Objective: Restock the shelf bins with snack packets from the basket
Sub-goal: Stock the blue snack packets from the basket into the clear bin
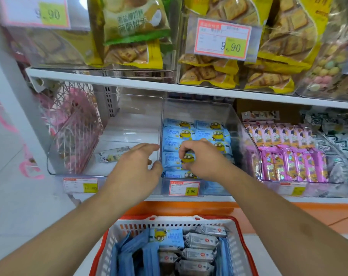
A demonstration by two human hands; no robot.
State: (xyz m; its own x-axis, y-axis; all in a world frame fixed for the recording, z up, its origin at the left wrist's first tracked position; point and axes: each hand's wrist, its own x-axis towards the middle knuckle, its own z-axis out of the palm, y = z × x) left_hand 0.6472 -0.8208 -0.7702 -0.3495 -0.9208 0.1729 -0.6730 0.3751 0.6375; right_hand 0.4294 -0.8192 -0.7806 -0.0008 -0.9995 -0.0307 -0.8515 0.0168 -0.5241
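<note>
I'm pinching a blue packet [187, 158] with my right hand [201, 158] in the bin [246, 136], left hand [137, 166] spread beside; seating it flush with the row.

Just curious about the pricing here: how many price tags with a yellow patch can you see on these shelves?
5, with more perhaps out of view. Two upper tags: far left, centre right. Three lower tags: under the near-empty bin, under the blue packets, under the purple packets.

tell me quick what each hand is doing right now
Left hand: open, fingers loosely spread at the bin wall, holding nothing.
Right hand: pinching a blue packet in the bin.
</note>
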